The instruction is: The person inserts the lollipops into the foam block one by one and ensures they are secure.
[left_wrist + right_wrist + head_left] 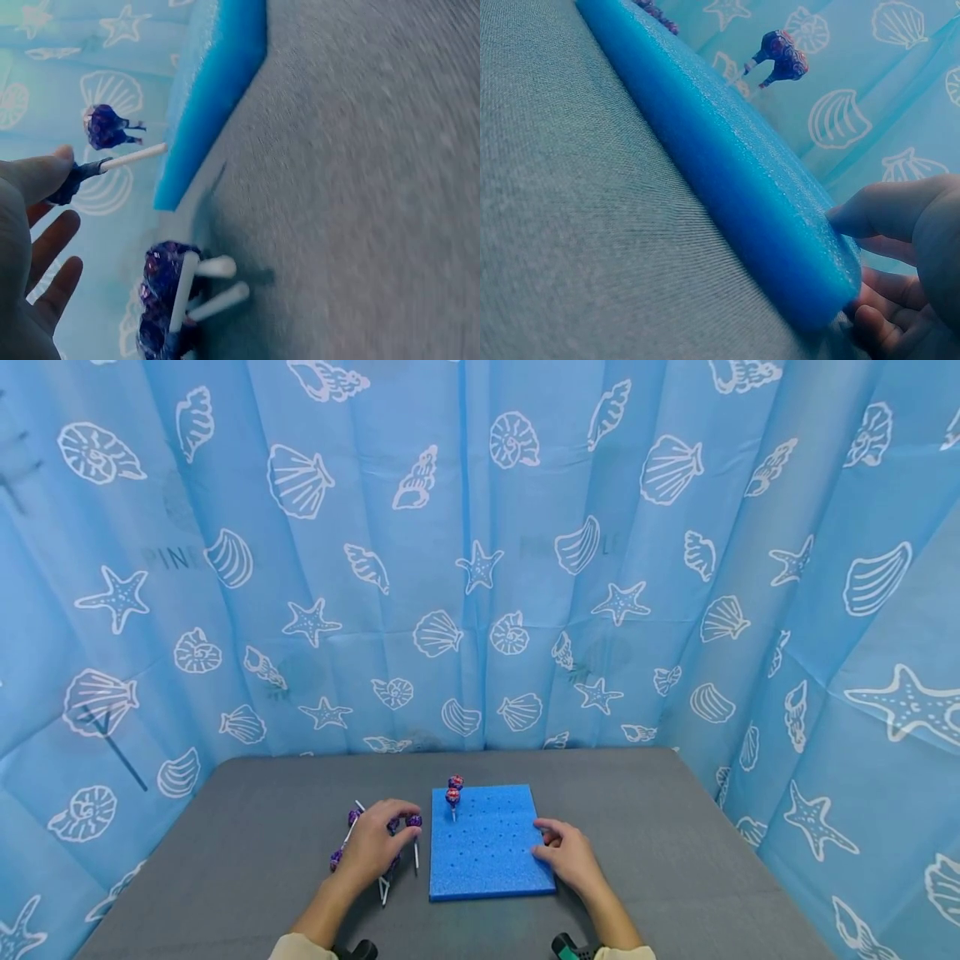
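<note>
My left hand (371, 843) pinches a lollipop (414, 820) in a dark purple wrapper by its head, between thumb and fingers. Its white stick (135, 157) points down, just left of a blue foam board (491, 856) dotted with small holes. Two wrapped lollipops (453, 796) stand upright in the board near its far left corner. At the board's right edge, my right hand (572, 858) grips the foam, thumb on the top face and fingers curled at the side. Several loose lollipops (161, 296) lie under and around the left hand, partly hidden by it.
A grey cloth-covered table (660, 835) carries everything. Behind and at the sides hangs a blue curtain (465, 593) with white shell and starfish prints. Dark straps (360, 950) sit at both wrists, near pale sleeves.
</note>
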### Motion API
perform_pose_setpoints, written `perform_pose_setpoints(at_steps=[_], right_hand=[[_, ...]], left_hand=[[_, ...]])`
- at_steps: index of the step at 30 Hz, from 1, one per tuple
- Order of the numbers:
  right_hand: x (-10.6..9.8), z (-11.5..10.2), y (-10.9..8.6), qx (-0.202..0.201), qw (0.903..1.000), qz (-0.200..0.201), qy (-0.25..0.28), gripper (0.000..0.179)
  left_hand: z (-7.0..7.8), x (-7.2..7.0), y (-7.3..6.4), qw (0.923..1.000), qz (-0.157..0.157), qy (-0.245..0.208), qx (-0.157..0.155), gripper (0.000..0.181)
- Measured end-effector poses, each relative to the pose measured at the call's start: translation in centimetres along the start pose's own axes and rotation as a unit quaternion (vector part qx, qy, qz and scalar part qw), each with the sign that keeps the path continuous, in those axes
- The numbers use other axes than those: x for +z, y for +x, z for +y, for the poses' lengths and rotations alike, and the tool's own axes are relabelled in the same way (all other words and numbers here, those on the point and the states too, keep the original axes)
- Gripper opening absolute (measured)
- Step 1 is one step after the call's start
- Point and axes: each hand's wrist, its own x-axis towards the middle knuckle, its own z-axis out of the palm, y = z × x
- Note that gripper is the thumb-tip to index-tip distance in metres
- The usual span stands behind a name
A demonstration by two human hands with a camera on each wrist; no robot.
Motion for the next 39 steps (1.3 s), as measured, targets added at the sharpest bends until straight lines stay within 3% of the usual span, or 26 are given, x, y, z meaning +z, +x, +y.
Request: perform_pose_setpoints(at_steps=[9, 15, 21, 29, 39], right_hand=[[0.0, 0.0, 0.0, -0.010, 0.9999, 0.003, 0.002, 0.038], [0.0, 0.1, 0.0, -0.009, 0.9999, 0.001, 0.005, 0.038], [-0.1, 0.0, 0.0, -0.007, 1.0000, 0.001, 0.005, 0.038], [0.0, -0.1, -0.1, -0.015, 0.9998, 0.012, -0.001, 0.038], [0.0, -0.2, -0.2, -0.023, 0.9997, 0.013, 0.002, 0.039]], left_hand=[[0.4, 1.3, 0.7, 0.9949, 0.075, -0.065, 0.019, 0.029], [0.9, 2.2, 1.2, 0.9852, 0.137, -0.096, 0.037, 0.028], [1.2, 3.4, 1.3, 0.9768, 0.179, -0.116, 0.011, 0.030], [1.0, 4.6, 1.3, 0.9737, 0.192, -0.121, -0.016, 0.032], [0.7, 5.2, 1.6, 0.9805, 0.171, -0.097, 0.005, 0.032]])
